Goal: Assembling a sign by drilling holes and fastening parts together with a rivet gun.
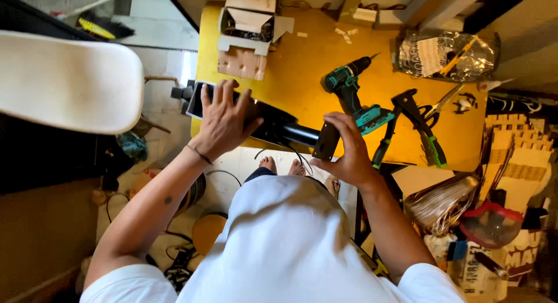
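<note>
Both grips closed on the black tubular part at the near edge of the yellow counter: left hand spread flat over its wide end, right hand wrapped around the short cross piece. Looks rigid, fairly heavy, smooth; best held at both ends. Teal cordless drill just beyond, open cardboard box farther back

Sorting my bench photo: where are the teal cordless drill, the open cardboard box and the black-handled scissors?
Teal cordless drill [349, 88], head view, on its body.
Open cardboard box [247, 41], head view, front flap.
Black-handled scissors [431, 112], head view, handles.
</note>
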